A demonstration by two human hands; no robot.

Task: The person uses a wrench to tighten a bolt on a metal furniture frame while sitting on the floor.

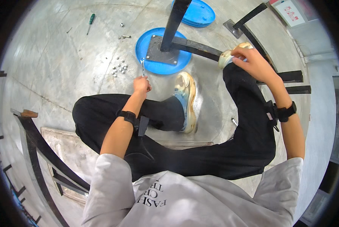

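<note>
Grey floor (97, 38) carried a blue disc (164, 69).
The left hand (141, 84) had its fingers clamped on a wrench (142, 68), its tip over the disc's edge; whether fingers of the right hand (253, 63) met, I could not tell.

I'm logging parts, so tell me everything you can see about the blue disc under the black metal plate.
The blue disc is round, with what looks like a raised rim and a smooth, plastic-looking surface. It lies flat on the grey floor, ahead of the left hand. A black metal plate hides much of its middle, with light round fasteners near the plate's corners. The head of the wrench overlaps the disc's lower left edge in view, but contact is unclear.
</note>
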